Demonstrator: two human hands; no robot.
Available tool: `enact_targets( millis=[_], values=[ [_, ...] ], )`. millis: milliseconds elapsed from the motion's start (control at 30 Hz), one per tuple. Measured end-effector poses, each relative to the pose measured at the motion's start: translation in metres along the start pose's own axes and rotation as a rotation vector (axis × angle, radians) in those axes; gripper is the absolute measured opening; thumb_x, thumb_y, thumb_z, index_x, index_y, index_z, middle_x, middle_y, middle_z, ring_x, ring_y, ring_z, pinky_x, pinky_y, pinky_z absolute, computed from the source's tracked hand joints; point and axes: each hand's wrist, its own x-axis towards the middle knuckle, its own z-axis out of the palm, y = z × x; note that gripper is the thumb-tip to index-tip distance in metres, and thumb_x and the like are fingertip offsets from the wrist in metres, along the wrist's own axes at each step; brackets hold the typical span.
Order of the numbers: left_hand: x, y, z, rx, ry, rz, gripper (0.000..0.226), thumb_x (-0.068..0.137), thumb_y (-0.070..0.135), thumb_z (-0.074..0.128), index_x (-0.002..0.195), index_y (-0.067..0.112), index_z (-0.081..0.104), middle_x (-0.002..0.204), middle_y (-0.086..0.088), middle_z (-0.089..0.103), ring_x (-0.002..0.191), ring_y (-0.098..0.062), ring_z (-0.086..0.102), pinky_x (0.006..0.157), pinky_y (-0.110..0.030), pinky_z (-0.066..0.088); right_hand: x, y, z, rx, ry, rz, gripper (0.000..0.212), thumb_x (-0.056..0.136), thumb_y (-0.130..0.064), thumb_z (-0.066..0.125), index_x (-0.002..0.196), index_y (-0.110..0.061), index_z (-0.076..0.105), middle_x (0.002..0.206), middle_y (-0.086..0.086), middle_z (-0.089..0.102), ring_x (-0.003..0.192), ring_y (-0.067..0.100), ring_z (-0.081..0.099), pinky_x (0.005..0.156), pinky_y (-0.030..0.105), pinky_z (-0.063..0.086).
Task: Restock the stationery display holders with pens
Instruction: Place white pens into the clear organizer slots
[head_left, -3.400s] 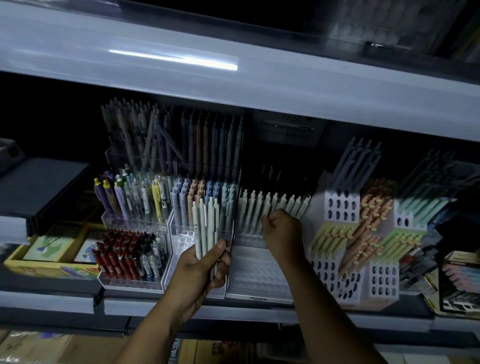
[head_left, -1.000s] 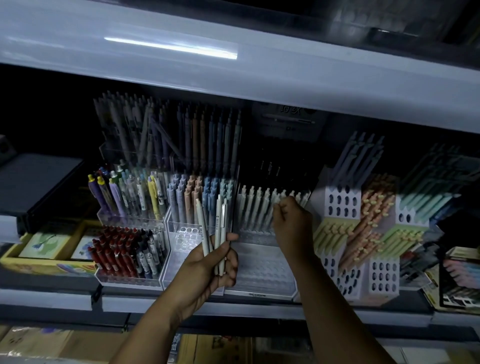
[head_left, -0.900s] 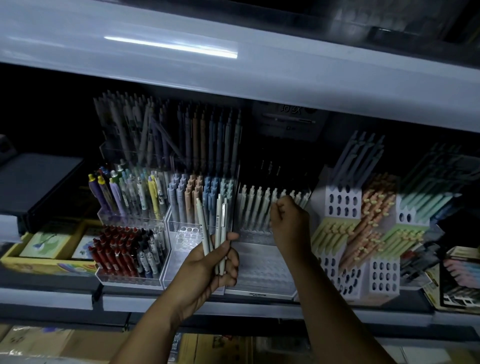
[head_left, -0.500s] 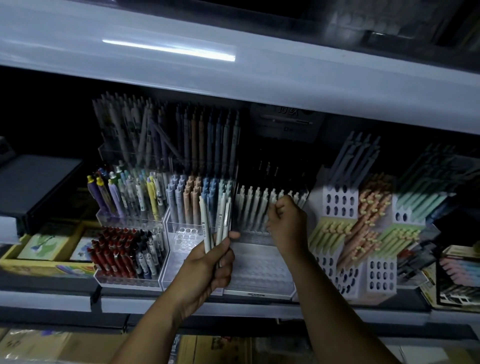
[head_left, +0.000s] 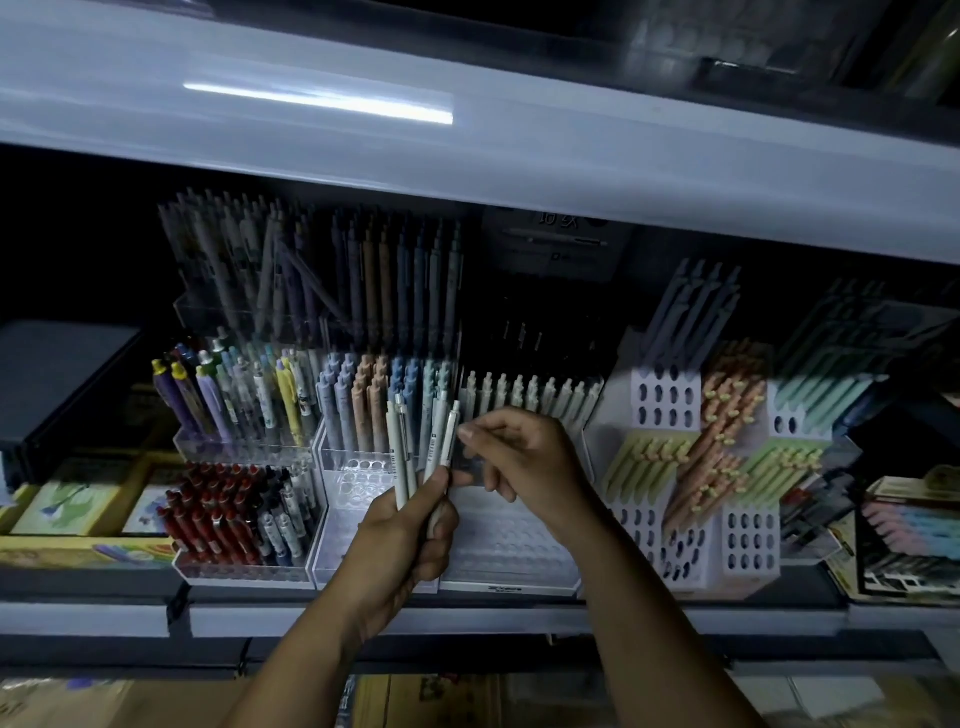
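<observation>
- Left hand (head_left: 402, 525): fingers clamped round a bundle of pale pens (head_left: 402, 457), held upright with the clicker ends up, in front of the shelf.
- Right hand (head_left: 524, 462): thumb and forefinger pinched together on the rightmost pen (head_left: 451, 434) of that bundle, near its top.
- Clear tiered holder (head_left: 511, 545): directly behind both hands. The back row of pale pens (head_left: 530, 392) is filled. The front tiers show bare holes, open room below the right wrist.
- Blue-and-peach pen holder (head_left: 358, 470): stands against the tiered holder's left edge.
- White perforated holders (head_left: 750, 543): stand at its right edge.
- Upper shelf (head_left: 571, 171): overhangs the display, with dark space above the back row.
- Shelf front lip (head_left: 260, 621): runs beneath both wrists.
</observation>
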Motion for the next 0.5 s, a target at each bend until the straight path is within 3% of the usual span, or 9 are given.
enact_targets(
  millis=[233, 367, 500],
  values=[
    [0.001, -0.007, 0.000, 0.010, -0.014, 0.012, 0.031, 0.102, 0.029, 0.057, 0.118, 0.006, 0.071, 0.062, -0.005, 0.040, 0.045, -0.012, 0.023, 0.040, -0.020, 0.024, -0.001, -0.002, 0.007, 0.007, 0.026, 0.027, 0.017, 0.095, -0.017, 0.073, 0.089, -0.002, 0.068, 0.054, 0.005, 0.059, 0.040, 0.013, 0.048, 0.044, 0.027, 0.040],
    [0.001, -0.005, -0.002, 0.021, -0.003, 0.008, 0.025, 0.103, 0.028, 0.058, 0.092, 0.011, 0.073, 0.067, -0.011, 0.053, 0.047, -0.014, 0.032, 0.042, -0.025, 0.025, 0.001, 0.001, 0.001, 0.063, 0.162, 0.029, 0.015, 0.099, -0.011, 0.065, 0.088, -0.002, 0.070, 0.055, 0.013, 0.061, 0.042, 0.022, 0.052, 0.045, 0.033, 0.046],
    [0.002, -0.007, -0.005, 0.024, 0.053, -0.024, 0.026, 0.103, 0.025, 0.057, 0.120, 0.010, 0.068, 0.076, -0.016, 0.063, 0.040, -0.016, 0.039, 0.039, -0.022, 0.029, 0.008, 0.006, -0.016, 0.121, 0.367, -0.040, 0.013, 0.099, -0.008, 0.064, 0.090, -0.004, 0.071, 0.059, 0.014, 0.064, 0.048, 0.027, 0.060, 0.049, 0.038, 0.055]
  ],
)
